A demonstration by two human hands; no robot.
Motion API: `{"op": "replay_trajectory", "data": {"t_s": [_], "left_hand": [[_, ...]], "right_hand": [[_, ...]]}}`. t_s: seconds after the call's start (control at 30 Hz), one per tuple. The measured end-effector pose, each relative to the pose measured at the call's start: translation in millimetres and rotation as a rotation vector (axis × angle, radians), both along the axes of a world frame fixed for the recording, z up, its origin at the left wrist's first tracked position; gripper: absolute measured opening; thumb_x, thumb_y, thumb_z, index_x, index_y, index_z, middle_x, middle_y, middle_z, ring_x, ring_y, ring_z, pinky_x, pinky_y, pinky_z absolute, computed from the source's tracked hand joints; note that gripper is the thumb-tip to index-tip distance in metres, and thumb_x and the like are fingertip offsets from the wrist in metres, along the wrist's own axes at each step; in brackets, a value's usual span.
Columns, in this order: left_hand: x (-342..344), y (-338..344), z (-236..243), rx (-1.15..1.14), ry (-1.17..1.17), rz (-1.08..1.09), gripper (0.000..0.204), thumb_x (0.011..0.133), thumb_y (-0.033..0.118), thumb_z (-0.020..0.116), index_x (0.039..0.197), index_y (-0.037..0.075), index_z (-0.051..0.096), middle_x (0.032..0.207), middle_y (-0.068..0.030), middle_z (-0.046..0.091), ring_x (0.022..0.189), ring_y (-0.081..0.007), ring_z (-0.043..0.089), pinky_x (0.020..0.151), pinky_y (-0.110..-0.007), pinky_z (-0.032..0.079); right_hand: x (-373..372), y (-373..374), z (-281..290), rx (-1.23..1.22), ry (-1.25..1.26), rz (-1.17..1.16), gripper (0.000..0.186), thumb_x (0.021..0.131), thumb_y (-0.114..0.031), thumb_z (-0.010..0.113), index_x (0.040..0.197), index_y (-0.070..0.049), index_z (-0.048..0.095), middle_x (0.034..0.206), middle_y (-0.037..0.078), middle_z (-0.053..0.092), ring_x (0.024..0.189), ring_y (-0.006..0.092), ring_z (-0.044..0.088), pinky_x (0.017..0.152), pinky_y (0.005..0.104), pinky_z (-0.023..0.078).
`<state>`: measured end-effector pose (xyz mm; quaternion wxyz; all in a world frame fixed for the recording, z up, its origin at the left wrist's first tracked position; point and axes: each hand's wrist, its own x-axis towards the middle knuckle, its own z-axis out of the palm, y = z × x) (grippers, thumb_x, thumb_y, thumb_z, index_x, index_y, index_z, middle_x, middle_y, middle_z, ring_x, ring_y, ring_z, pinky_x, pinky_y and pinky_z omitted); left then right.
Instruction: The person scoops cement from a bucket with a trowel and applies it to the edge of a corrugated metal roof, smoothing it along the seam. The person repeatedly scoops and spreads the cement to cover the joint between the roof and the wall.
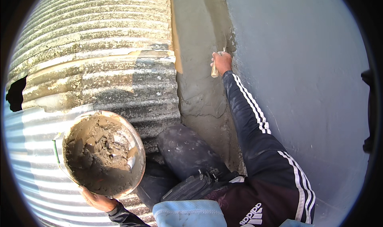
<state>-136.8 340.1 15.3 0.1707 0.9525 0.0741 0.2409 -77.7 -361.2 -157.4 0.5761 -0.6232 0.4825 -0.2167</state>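
My right hand (224, 62) is closed around the pale handle of a trowel (214, 71). It reaches forward to where the strip of wet grey mortar (195, 87) meets the smooth grey wall (299, 75). The trowel's blade hardly shows beyond my fist. At lower left, my left hand (99, 202) grips the near side of a round bucket (137, 141), its fingers partly hidden beneath it. The bucket is tilted, and lumpy wet mortar (105, 147) lies inside. A green grip (56, 151) sits on its wire handle.
Weathered corrugated roofing sheets (99, 39) spread along the left, with a dark hole (16, 94) near the far-left edge. Shinier metal sheeting (30, 147) lies beside the bucket. My bent knee (191, 147) rests between roof and mortar strip. The wall closes off the right side.
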Motion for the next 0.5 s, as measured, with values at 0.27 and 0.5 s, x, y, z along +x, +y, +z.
{"op": "replay_trajectory", "data": {"t_s": [0.27, 0.5], "left_hand": [[2.9, 8.0, -2.9, -0.159, 0.036, 0.011, 0.042, 0.112, 0.019, 0.049, 0.141, -0.008, 0.061, 0.143, -0.0270, 0.058, 0.125, -0.0334, 0.060, 0.108, -0.041, 0.047], [5.9, -0.4, 0.0, -0.269, -0.016, -0.009, 0.040, 0.102, 0.017, 0.060, 0.134, -0.007, 0.060, 0.125, -0.0247, 0.065, 0.114, -0.0407, 0.062, 0.102, -0.047, 0.048]], "right_hand": [[-12.4, 6.0, -33.4, -0.072, 0.014, -0.098, 0.022, 0.099, -0.017, 0.068, 0.110, 0.000, 0.060, 0.084, 0.009, 0.067, 0.056, 0.0209, 0.066, 0.050, 0.0371, 0.055], [-52.2, 38.7, -22.6, -0.012, -0.082, -0.088, 0.015, 0.103, -0.018, 0.062, 0.106, -0.003, 0.057, 0.083, 0.009, 0.067, 0.054, 0.0203, 0.065, 0.048, 0.0391, 0.054]]}}
